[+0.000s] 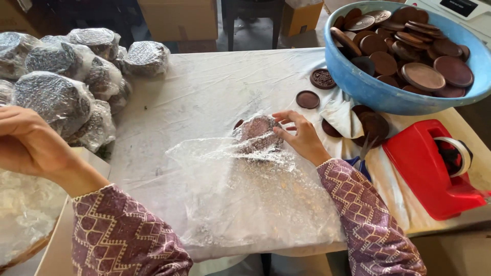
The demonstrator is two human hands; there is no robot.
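While the right hand (302, 137) rests with spread fingers on a stack of brown discs (257, 132), the stack is pinned at the far edge of a bubble wrap sheet (245, 194), so that the wrap lies flat toward the person. The left hand (28, 143) is held loosely open and empty, well apart, beside wrapped bundles (66, 87) piled at the table's left end. More discs are kept within reach in a blue basin (368, 89), with a red tape dispenser (429, 168) just beside it. The table (215, 87) is covered with white cloth; cardboard boxes (179, 20) are seen beyond.
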